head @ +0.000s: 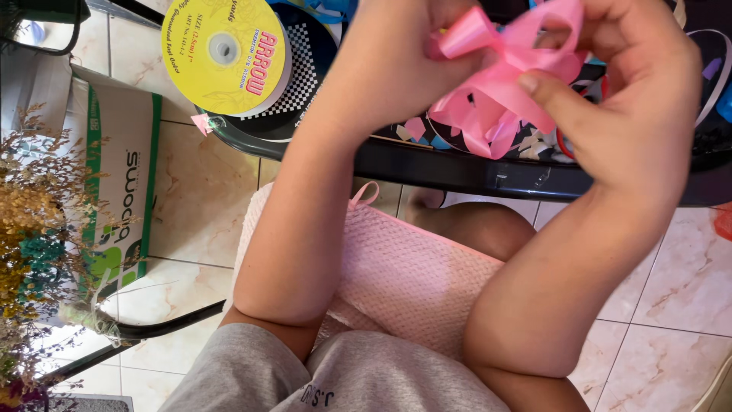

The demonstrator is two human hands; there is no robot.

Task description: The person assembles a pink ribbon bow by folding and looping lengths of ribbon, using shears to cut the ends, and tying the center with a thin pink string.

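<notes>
Clearly, in the head view we see both hands raised over the near edge of a dark table (457, 169). The left hand (389, 61) and the right hand (633, 99) meet around a pink ribbon bow (507, 46). The left hand pinches one loop of the bow between its fingers, and the right hand grips the bow from the other side, with its thumb (553, 95) pressed on the ribbon folds. More pink ribbon loops (480, 126) hang below the bow, touching the table top near its edge, among small scraps of ribbon.

Toward the far left corner of the table we see a yellow ribbon spool (225, 53), lying flat, and under it a roll with a black and white check pattern (305, 65). A pink textured cloth (412, 278) lies on the person's lap, below the table edge. On the tiled floor at the left stand a cardboard box (122, 191) and a bunch of dried flowers (34, 221).
</notes>
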